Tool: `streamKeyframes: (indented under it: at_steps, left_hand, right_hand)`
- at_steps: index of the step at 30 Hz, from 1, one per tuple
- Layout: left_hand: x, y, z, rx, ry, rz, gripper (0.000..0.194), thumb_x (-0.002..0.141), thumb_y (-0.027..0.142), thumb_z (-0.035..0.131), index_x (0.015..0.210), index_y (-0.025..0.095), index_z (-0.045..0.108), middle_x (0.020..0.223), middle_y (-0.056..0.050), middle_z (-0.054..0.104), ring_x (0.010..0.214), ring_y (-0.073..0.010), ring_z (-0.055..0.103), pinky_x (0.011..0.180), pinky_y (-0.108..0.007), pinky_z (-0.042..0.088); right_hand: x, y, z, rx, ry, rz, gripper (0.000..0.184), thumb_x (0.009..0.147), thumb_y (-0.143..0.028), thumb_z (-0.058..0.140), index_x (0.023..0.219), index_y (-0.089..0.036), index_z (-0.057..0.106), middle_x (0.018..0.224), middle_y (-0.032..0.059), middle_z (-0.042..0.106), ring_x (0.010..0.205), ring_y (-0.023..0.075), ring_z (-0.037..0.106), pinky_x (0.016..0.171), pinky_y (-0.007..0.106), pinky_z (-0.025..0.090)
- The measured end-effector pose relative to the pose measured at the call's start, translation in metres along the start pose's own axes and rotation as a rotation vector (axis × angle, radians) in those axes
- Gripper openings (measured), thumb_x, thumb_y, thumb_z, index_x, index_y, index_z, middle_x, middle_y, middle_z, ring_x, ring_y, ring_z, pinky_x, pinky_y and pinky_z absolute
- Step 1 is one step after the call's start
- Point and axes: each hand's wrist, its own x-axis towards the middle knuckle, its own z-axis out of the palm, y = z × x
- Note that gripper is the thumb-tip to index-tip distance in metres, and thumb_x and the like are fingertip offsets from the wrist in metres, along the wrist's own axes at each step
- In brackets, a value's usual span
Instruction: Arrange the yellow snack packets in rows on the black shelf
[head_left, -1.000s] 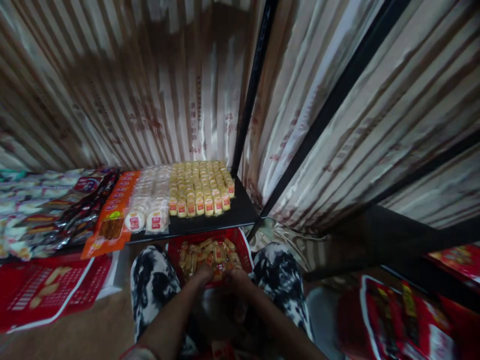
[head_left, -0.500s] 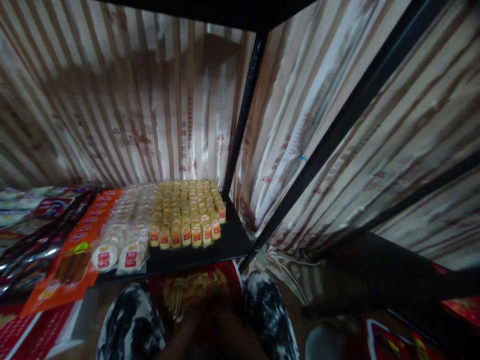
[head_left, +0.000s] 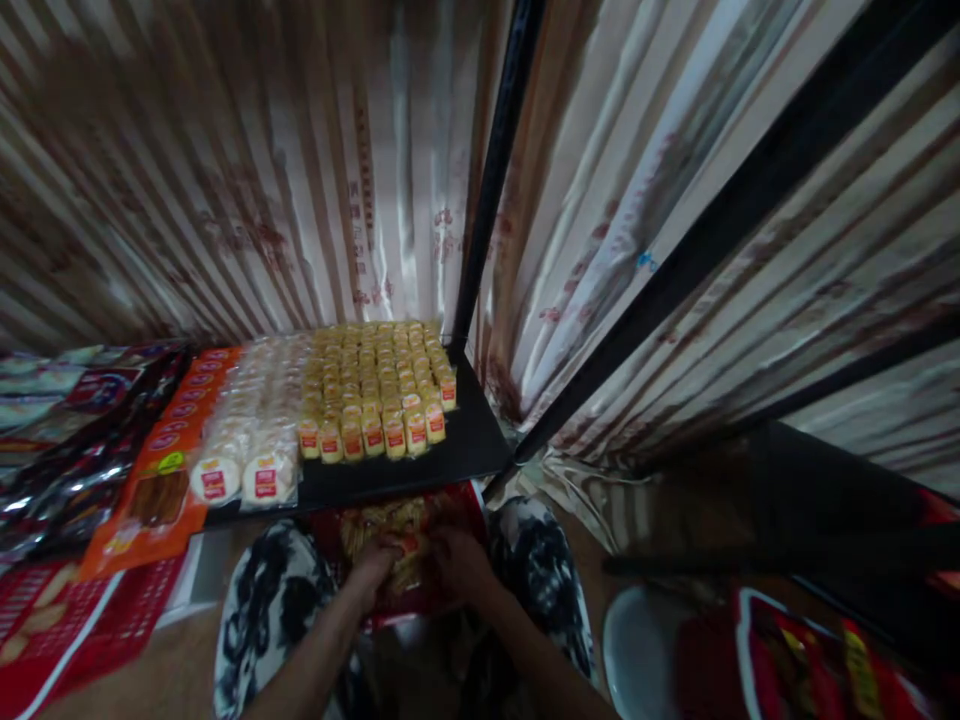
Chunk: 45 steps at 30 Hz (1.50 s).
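Between my knees is a red basket with yellowish wrapped snack packets in it. Both hands are inside it, in dim light. My left hand is closed, its fingertips pressed on a small yellow snack packet with a red label. My right hand is just right of that packet, fingers pointing down among the contents; whether they grip anything is too dark to make out. Above the basket, upright yellow snack packets stand in close rows on a black shelf.
Left of the rows lie clear-wrapped round white snacks, an orange snack pack and dark glossy packs. A red perforated basket sits lower left. Black posts cross before the curtain. A white bucket stands lower right.
The view has tilted down, so the shelf and posts sit higher. My hands and forearms, dark and barely visible before, now show clearly in the basket, with a packet at the left fingertips.
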Motion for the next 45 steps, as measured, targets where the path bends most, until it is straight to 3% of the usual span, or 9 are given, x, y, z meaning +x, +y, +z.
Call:
streamKeyframes:
  at_steps: [5,10,19,22,25,28,33,38,45]
  left_hand:
    - [-0.033,0.031,-0.009,-0.126,-0.054,0.073,0.038,0.059,0.031,0.071,0.092,0.018,0.060,0.079,-0.001,0.065,0.067,-0.0133,0.059,0.056,-0.022,0.041]
    - [-0.064,0.061,0.008,-0.103,-0.075,0.286,0.042,0.054,0.038,0.076,0.090,0.018,0.064,0.086,-0.003,0.068,0.077,-0.0156,0.061,0.068,-0.023,0.046]
    - [-0.083,0.088,0.025,-0.286,-0.116,0.226,0.050,0.057,0.046,0.073,0.092,0.016,0.055,0.087,-0.006,0.067,0.072,-0.0164,0.067,0.058,-0.022,0.050]
    - [-0.078,0.097,0.032,-0.306,-0.056,0.300,0.042,0.055,0.039,0.073,0.084,0.017,0.053,0.073,0.000,0.064,0.067,-0.0140,0.066,0.055,-0.020,0.048]
    - [-0.070,0.108,0.036,-0.232,-0.024,0.356,0.033,0.056,0.034,0.067,0.081,0.017,0.053,0.064,0.004,0.059,0.055,-0.0107,0.061,0.046,-0.018,0.042]
    - [-0.063,0.119,0.036,-0.100,-0.067,0.402,0.028,0.059,0.033,0.061,0.081,0.017,0.054,0.062,0.005,0.056,0.050,-0.0103,0.058,0.040,-0.018,0.039]
    - [-0.052,0.140,0.043,-0.008,-0.110,0.526,0.021,0.064,0.029,0.056,0.080,0.017,0.057,0.056,0.006,0.056,0.047,-0.0089,0.054,0.045,-0.019,0.041]
    - [-0.034,0.164,0.061,-0.001,-0.071,0.541,0.017,0.070,0.028,0.057,0.081,0.016,0.060,0.056,0.004,0.058,0.049,-0.0102,0.054,0.051,-0.022,0.046]
    - [-0.022,0.167,0.086,0.052,0.045,0.741,0.019,0.077,0.021,0.051,0.093,0.017,0.062,0.096,-0.006,0.067,0.087,-0.0160,0.062,0.084,-0.030,0.047]
  right_hand:
    - [0.000,-0.009,-0.029,0.397,0.171,0.100,0.033,0.080,-0.038,0.047,0.102,-0.019,0.063,0.103,0.0086,0.068,0.097,0.0216,0.062,0.088,0.034,0.045]
    - [-0.007,-0.025,-0.053,0.800,0.025,0.084,0.047,0.069,-0.058,0.058,0.095,-0.020,0.064,0.082,0.0029,0.069,0.077,0.0193,0.064,0.065,0.029,0.050]
    - [-0.007,-0.038,-0.071,1.114,0.142,0.200,0.039,0.067,-0.049,0.064,0.090,-0.019,0.059,0.084,0.0049,0.070,0.075,0.0181,0.066,0.066,0.028,0.052]
    - [-0.006,-0.036,-0.066,1.048,0.159,0.188,0.034,0.075,-0.045,0.054,0.096,-0.018,0.057,0.091,0.0083,0.070,0.080,0.0211,0.067,0.071,0.033,0.053]
    - [-0.007,-0.033,-0.069,0.718,0.250,0.129,0.036,0.077,-0.036,0.049,0.106,-0.016,0.057,0.099,0.0119,0.068,0.087,0.0240,0.066,0.078,0.039,0.052]
    - [-0.008,-0.031,-0.079,0.278,0.477,-0.126,0.042,0.076,-0.027,0.054,0.116,-0.018,0.057,0.119,0.0112,0.060,0.109,0.0260,0.055,0.096,0.043,0.042]
    - [-0.002,-0.034,-0.097,0.010,0.440,-0.368,0.044,0.082,-0.026,0.054,0.125,-0.018,0.052,0.111,0.0064,0.065,0.102,0.0215,0.054,0.091,0.035,0.045]
    - [0.021,-0.037,-0.103,-0.076,0.512,-0.317,0.040,0.083,-0.029,0.052,0.121,-0.018,0.055,0.113,0.0073,0.064,0.102,0.0225,0.053,0.091,0.034,0.044]
    - [0.070,-0.033,-0.109,-0.016,0.600,-0.050,0.047,0.084,-0.041,0.044,0.120,-0.013,0.055,0.098,0.0111,0.066,0.088,0.0222,0.058,0.078,0.031,0.046]
